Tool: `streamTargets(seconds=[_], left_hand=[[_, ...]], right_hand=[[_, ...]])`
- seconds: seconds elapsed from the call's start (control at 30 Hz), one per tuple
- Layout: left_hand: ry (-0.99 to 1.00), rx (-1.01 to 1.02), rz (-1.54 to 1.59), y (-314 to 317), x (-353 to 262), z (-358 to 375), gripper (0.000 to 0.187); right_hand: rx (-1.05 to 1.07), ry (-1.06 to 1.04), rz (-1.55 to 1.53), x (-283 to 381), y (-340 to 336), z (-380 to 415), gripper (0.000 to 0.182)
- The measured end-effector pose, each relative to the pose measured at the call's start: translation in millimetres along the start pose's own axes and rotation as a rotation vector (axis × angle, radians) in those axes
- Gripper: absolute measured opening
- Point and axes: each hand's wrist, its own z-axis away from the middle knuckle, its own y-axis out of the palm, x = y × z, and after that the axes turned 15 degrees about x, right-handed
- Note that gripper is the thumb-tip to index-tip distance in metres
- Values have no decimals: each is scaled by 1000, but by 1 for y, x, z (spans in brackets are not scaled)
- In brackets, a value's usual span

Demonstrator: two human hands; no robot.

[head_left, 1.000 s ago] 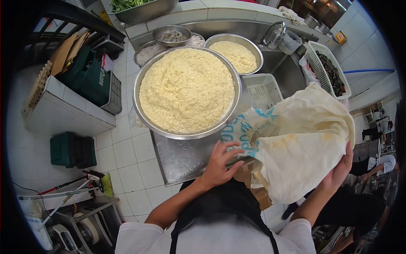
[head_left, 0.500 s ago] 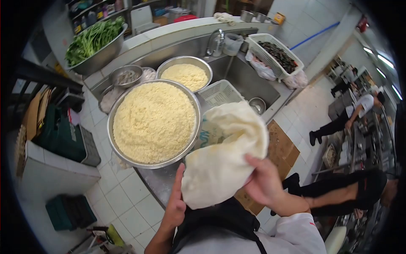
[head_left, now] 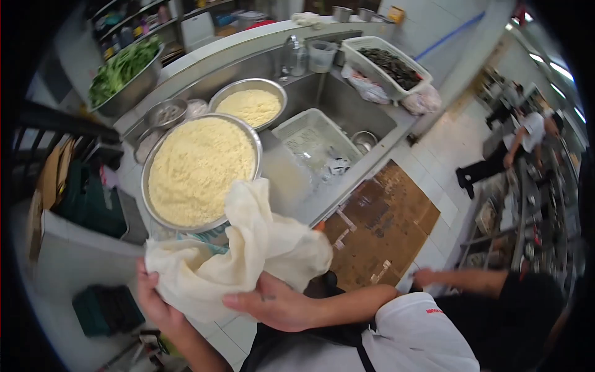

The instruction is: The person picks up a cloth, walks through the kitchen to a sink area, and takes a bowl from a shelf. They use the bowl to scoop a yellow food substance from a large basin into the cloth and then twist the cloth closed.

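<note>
Both hands, left hand (head_left: 155, 297) beneath and right hand (head_left: 279, 304) in front, clutch the bunched cream cloth sack (head_left: 235, 260) with curled fingers; gather loose folds inward, clear of the big steel rice bowl (head_left: 197, 170) beyond the fingertips.

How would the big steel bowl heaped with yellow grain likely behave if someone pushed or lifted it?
The big steel bowl is heaped to its rim with yellow grain, so it probably feels heavy and would slide rather than tip. Its wide, low shape suggests it sits steady on the steel counter. Lifted unevenly, loose grain would likely spill over the rim, so two hands seem wise.
</note>
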Motion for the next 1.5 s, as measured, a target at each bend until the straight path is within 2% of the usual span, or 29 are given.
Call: streamTargets(seconds=[0.03,0.07,0.1,0.17,0.2,0.23,0.27,0.3,0.37,0.47,0.53,0.6,0.63,0.67,0.77,0.83,0.93,0.97,1.0,1.07,1.1,1.17,1.23,1.3,1.33,1.37,1.4,1.47,1.5], left_hand=[[44,100,62,9,-6,2,21],[90,45,30,11,-11,4,21],[125,45,54,13,-16,4,22],[154,7,15,18,-26,4,23],[151,-35,-35,21,-29,2,22],[128,-7,-71,20,-31,0,23],[100,29,-103,22,-34,0,24],[123,-8,-121,30,-35,-1,24],[91,101,-192,46,-35,-6,26],[136,98,-208,44,-36,-15,31],[129,108,-186,31,-40,-20,33],[176,-58,-168,25,-36,-24,33],[154,5,-93,27,-36,-23,31],[160,26,-115,23,-34,-24,30],[149,69,25,31,-14,-28,29],[219,186,203,32,1,-37,26],[315,229,242,52,-5,-55,25],[333,306,241,47,-13,-57,24],[378,227,166,48,-24,-56,25],[355,659,291,18,-56,-61,33],[289,703,228,21,-76,-56,35],[318,563,49,34,-101,-36,31],[306,401,-209,56,-113,-12,22],[447,-40,-490,75,-100,13,27],[591,-402,-631,75,-85,24,36],[526,-376,-668,60,-76,39,43],[310,-379,-761,47,-69,56,45],[273,-652,-1018,16,-19,72,44],[221,-819,-1019,15,13,72,43]], right_hand=[[89,88,42,13,-2,16,54],[195,182,78,24,-7,29,55],[425,213,500,13,-47,41,51],[587,403,676,68,-58,61,51],[426,411,654,80,-75,76,49],[259,150,652,82,-92,82,53],[163,-34,904,87,-107,74,33],[122,-98,1137,92,-119,56,41],[203,-17,1200,72,-146,10,51],[222,211,1030,-1,-186,-32,63],[57,270,1210,-23,-201,-47,72],[-66,117,1329,-22,-227,-54,73],[-195,-24,1444,-21,-240,-53,75],[-227,-6,1450,-22,-252,-54,75],[-169,141,1362,-15,-273,-62,64],[311,428,1152,-14,-266,-70,46],[223,443,1020,0,-247,-61,32],[134,527,1390,16,-237,-56,27],[137,474,1307,42,-217,-49,27],[150,364,1117,86,-189,-35,28],[142,340,1241,113,-166,-32,30],[150,3,870,123,-160,-27,26],[297,13,777,142,-145,-40,20],[373,20,808,157,-140,-55,19],[232,-58,930,152,-144,-58,20],[77,-119,1046,147,-147,-62,20],[96,-117,1040,149,-153,-71,20],[347,152,1182,155,-164,-93,20],[353,180,1097,151,-166,-96,20]])
